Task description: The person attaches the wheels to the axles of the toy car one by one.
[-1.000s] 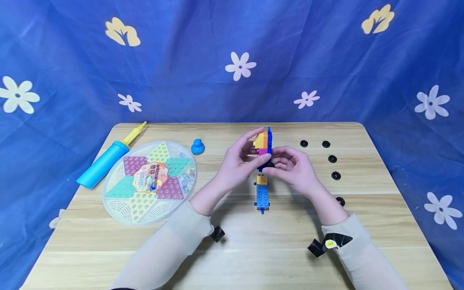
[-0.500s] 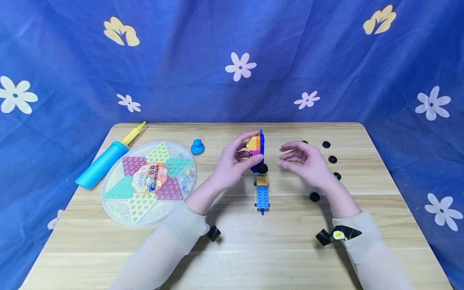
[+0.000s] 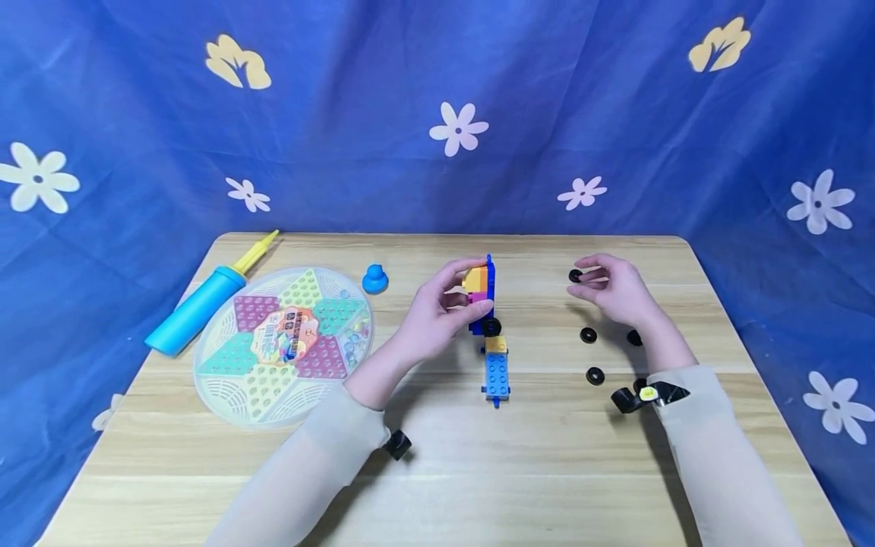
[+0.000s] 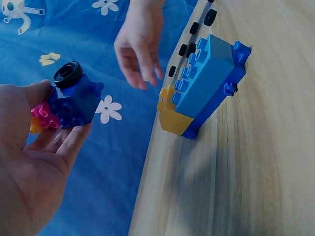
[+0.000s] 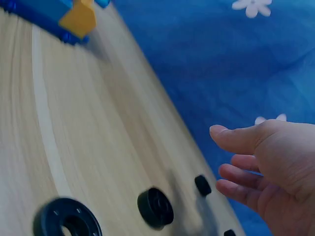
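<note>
My left hand (image 3: 437, 315) grips a stacked building-block piece (image 3: 490, 281) of yellow, orange, pink and dark blue, held above the table. A black wheel (image 4: 68, 74) sits on its blue part, facing up in the left wrist view. Just below it in the head view, a light-blue brick (image 3: 497, 374) with a yellow block (image 3: 497, 345) rests on a dark-blue base with short axle pegs. My right hand (image 3: 618, 292), thumb and fingers apart, is over the far right by a black wheel (image 3: 575, 276). Its right wrist view shows nothing between the fingers.
Several other black wheels (image 3: 595, 376) lie on the right side of the wooden table (image 3: 437, 486), some partly behind the right arm. A round Chinese checkers board (image 3: 352, 285), a blue-and-yellow hand pump (image 3: 198, 309) and a blue toy duck (image 3: 374, 279) lie left. Blue curtain surrounds the table.
My right hand has let go of the block piece and its wheel and moved right to the loose wheels. My left hand has shifted slightly left and nearer with the piece.
</note>
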Motion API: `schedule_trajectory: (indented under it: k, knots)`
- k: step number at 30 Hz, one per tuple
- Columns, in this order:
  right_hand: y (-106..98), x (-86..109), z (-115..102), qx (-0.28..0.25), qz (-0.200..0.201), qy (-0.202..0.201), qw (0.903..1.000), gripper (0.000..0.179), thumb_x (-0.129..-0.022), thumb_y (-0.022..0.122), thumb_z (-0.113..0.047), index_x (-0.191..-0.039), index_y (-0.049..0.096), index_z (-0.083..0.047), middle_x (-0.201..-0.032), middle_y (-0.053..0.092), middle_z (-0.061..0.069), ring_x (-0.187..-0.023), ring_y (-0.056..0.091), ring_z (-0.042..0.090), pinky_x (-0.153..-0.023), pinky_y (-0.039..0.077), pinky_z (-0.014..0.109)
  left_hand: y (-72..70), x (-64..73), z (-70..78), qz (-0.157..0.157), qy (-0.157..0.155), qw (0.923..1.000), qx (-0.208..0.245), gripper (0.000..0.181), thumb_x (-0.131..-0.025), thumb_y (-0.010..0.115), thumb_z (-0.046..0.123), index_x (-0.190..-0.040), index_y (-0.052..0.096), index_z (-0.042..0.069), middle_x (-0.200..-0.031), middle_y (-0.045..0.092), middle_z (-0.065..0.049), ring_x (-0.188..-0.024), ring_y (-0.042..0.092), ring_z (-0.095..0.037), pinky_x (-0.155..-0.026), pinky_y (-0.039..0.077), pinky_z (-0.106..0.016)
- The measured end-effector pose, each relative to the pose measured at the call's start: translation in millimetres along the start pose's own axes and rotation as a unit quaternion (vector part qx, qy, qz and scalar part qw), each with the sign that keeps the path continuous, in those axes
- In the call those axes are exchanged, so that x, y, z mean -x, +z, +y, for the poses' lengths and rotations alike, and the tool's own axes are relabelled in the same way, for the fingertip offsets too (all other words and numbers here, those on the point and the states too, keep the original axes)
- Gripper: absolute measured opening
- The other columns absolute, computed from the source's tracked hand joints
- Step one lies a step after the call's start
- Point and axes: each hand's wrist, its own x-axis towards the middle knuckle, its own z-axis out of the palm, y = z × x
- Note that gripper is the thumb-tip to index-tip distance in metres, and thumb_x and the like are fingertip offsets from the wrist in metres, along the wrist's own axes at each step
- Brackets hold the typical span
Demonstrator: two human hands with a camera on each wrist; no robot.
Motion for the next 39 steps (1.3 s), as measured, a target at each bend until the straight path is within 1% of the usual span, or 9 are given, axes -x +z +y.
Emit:
schedule_trajectory:
  k: [4, 10, 13, 16, 20, 24, 27, 33, 39]
  knots:
    - [1.5, -7.8, 12.7, 0.039, 0.005, 0.02, 0.999, 0.052, -0.094, 0.083, -0.013, -0.137, 0.061, 0.006, -0.137, 0.059, 0.026, -0.115, 0.066, 0.042, -0.096, 0.056, 0.054, 0.2, 2.6, 1.3, -0.001, -0.001, 1.0, -0.001, 0.058, -0.099, 0.077, 0.011, -0.151, 0.056, 0.027, -0.126, 0.064, -0.009, -0.092, 0.07, -0.027, -0.081, 0.062, -0.037]
    - [9.5, -19.2, 31.3, 0.056, 0.002, 0.05, 0.9972, 0.052, -0.097, 0.079, -0.011, -0.14, 0.058, 0.009, -0.134, 0.053, 0.027, -0.112, 0.061, 0.039, -0.096, 0.051, 0.048, 1.7, 6.0, 1.0, -0.003, -0.004, 1.0, 0.006, 0.06, -0.098, 0.077, 0.008, -0.152, 0.056, 0.024, -0.127, 0.063, -0.011, -0.092, 0.07, -0.029, -0.081, 0.062, -0.035]
    - [12.9, -22.4, 37.3, 0.076, 0.007, 0.044, 0.9961, 0.047, -0.099, 0.075, -0.009, -0.138, 0.059, 0.012, -0.126, 0.054, 0.026, -0.105, 0.058, 0.037, -0.091, 0.048, 0.047, 2.5, 6.4, 1.0, -0.004, -0.007, 0.9999, 0.008, 0.06, -0.099, 0.077, 0.008, -0.152, 0.055, 0.024, -0.127, 0.063, -0.012, -0.093, 0.071, -0.029, -0.081, 0.062, -0.036]
    - [16.5, -24.9, 38.4, 0.1, 0.021, 0.022, 0.9946, 0.04, -0.099, 0.072, -0.006, -0.133, 0.063, 0.012, -0.115, 0.057, 0.025, -0.097, 0.057, 0.036, -0.086, 0.047, 0.046, 2.5, 6.3, 0.8, -0.004, -0.009, 0.9999, 0.007, 0.06, -0.099, 0.076, 0.008, -0.152, 0.055, 0.025, -0.127, 0.063, -0.011, -0.093, 0.071, -0.028, -0.08, 0.062, -0.036]
    - [20.4, -26.5, 36.1, 0.119, 0.028, 0.011, 0.9924, 0.036, -0.1, 0.071, -0.007, -0.132, 0.065, 0.01, -0.106, 0.057, 0.021, -0.094, 0.055, 0.035, -0.083, 0.045, 0.046, 2.1, 6.0, 0.8, -0.003, -0.009, 0.9999, 0.006, 0.059, -0.1, 0.076, 0.007, -0.152, 0.055, 0.025, -0.126, 0.063, -0.01, -0.092, 0.071, -0.028, -0.08, 0.062, -0.036]
    - [21.7, -25.6, 34.2, 0.122, 0.024, 0.012, 0.9922, 0.038, -0.103, 0.068, -0.008, -0.136, 0.063, 0.009, -0.107, 0.055, 0.02, -0.096, 0.053, 0.034, -0.085, 0.044, 0.046, 2.0, 5.8, 0.7, -0.006, -0.007, 0.9999, 0.006, 0.059, -0.099, 0.076, 0.008, -0.152, 0.055, 0.025, -0.127, 0.064, -0.009, -0.093, 0.071, -0.027, -0.082, 0.062, -0.036]
    - [21.7, -23.6, 31.5, 0.11, 0.024, 0.006, 0.9936, 0.037, -0.104, 0.066, -0.008, -0.137, 0.062, 0.009, -0.11, 0.054, 0.02, -0.097, 0.055, 0.034, -0.085, 0.045, 0.045, 1.8, 6.1, 0.1, -0.006, -0.008, 0.9999, 0.003, 0.059, -0.1, 0.076, 0.009, -0.152, 0.055, 0.026, -0.128, 0.063, -0.009, -0.094, 0.07, -0.027, -0.083, 0.062, -0.037]
    - [19.1, -17.0, 16.2, 0.059, 0.035, -0.016, 0.9975, 0.036, -0.103, 0.066, -0.001, -0.137, 0.06, 0.011, -0.121, 0.057, 0.025, -0.101, 0.062, 0.038, -0.087, 0.052, 0.043, 1.2, 5.5, -2.0, -0.006, -0.009, 0.9999, 0.003, 0.058, -0.1, 0.076, 0.01, -0.152, 0.055, 0.026, -0.13, 0.063, -0.009, -0.098, 0.071, -0.028, -0.085, 0.062, -0.037]
    - [15.5, -9.2, -7.0, 0.046, 0.051, -0.05, 0.9964, 0.036, -0.102, 0.068, -0.001, -0.137, 0.062, 0.008, -0.113, 0.064, 0.023, -0.095, 0.066, 0.036, -0.084, 0.054, 0.035, 0.0, 4.8, -3.8, -0.007, -0.013, 0.9999, 0.004, 0.06, -0.099, 0.077, 0.009, -0.153, 0.054, 0.024, -0.127, 0.064, -0.011, -0.096, 0.071, -0.028, -0.084, 0.062, -0.036]
